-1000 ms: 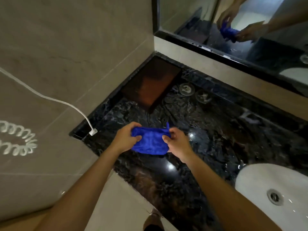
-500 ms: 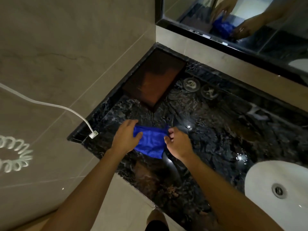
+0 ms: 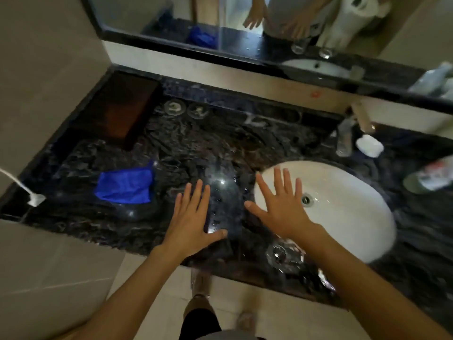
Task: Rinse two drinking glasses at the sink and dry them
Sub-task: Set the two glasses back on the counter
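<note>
Head view. Lower centre: left hand (image 3: 193,222) and right hand (image 3: 284,212) both flat, fingers straight and spread apart, holding nothing; left above the dark countertop (image 3: 220,148), right over the white sink (image 3: 343,229) rim. Upper centre-left: two drinking glasses (image 3: 173,107) side by side near a brown box (image 3: 117,109). Middle left: folded blue cloth (image 3: 125,186) lying on the countertop.

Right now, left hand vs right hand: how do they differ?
1. The left hand is over the dark countertop; the right hand overlaps the white sink rim.
2. The left hand is nearer the blue cloth; the right hand is nearer the drain.
Shared: both flat, fingers spread, holding nothing.
</note>
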